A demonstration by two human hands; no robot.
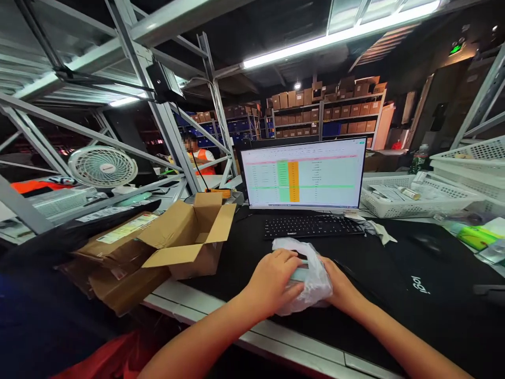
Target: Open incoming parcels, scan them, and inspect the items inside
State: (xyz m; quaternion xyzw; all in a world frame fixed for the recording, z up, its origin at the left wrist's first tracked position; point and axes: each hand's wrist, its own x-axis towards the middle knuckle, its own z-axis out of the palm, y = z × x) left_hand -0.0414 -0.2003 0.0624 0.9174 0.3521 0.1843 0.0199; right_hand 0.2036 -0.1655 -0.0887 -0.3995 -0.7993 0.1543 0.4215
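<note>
Plastic bag (313, 297) sits in front of the keyboard (311, 226), low over the black mat (398, 273) and near the front edge of the surface (294, 345); whether its underside touches the mat cannot be told. A pale item (301, 273) shows through the film, its kind unclear. Left hand (278, 276): fingers curled over the top, thumb on the near side, clamped on the bag. Right hand (333, 276): against the right side, most fingers hidden behind the film, so their closure cannot be told. Support from both sides probably keeps the loose, slippery film from shifting round its contents. Carton (197, 260) stands left of the hands, flaps folded outward, which leaves its mouth unobstructed, apparently for easy reach. Screen (303, 176) stands behind the keyboard, presumably so rows can be read without turning. White basket (394, 204), right of the screen, holds small packets; its raised sides likely stop them from spreading.
</note>
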